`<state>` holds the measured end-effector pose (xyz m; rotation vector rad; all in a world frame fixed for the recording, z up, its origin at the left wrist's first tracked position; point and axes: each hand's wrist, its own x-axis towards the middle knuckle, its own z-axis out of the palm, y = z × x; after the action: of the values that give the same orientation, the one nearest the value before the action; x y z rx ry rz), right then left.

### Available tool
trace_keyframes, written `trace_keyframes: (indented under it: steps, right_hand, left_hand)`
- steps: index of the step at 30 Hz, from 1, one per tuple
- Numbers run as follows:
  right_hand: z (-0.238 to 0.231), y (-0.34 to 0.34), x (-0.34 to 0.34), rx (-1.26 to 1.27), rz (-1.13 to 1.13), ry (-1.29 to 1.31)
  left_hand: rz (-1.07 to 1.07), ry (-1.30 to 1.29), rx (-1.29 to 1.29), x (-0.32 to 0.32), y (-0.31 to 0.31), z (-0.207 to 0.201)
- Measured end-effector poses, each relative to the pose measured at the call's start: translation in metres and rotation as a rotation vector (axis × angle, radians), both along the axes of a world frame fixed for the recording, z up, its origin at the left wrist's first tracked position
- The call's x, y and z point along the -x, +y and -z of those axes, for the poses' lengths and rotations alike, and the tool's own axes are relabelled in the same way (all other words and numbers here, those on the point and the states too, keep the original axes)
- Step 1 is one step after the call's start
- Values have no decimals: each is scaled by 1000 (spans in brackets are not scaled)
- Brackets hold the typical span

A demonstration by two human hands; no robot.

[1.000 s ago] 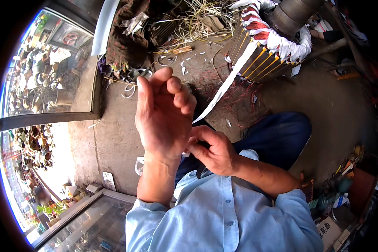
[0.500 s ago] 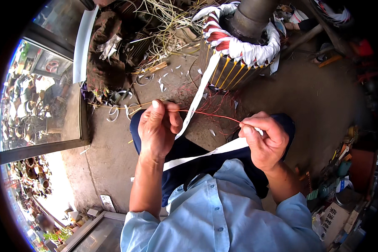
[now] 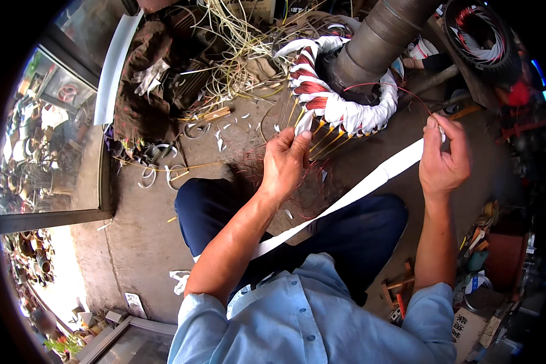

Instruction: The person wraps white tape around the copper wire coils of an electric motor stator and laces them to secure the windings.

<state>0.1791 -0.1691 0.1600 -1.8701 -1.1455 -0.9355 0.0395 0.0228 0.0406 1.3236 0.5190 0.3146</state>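
Left hand [image 3: 285,162] pinches the white tape at the edge of the wound coil ring [image 3: 340,109], fingers clenched on it; right hand [image 3: 444,159] grips the white tape strip [image 3: 370,182] and a thin red wire [image 3: 400,91], pulled out to the side; best to keep that tape taut and flat, I reckon; its long axis runs from lap up-right to the right hand.

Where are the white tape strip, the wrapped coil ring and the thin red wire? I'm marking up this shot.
white tape strip [image 3: 370,185], head view, middle of its flat band.
wrapped coil ring [image 3: 346,115], head view, white-wrapped front rim.
thin red wire [image 3: 406,92], head view, stretch above the right hand.
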Motion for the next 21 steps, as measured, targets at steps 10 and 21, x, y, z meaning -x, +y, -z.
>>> trace_keyframes:
  steps: [10,21]
  right_hand:
    - [9,26,-14,36,8,107]
    - [7,40,-36,57,-120,503]
  left_hand:
    - [15,-246,-205,7,-33,-35]
    - [17,-271,-406,8,-29,-28]
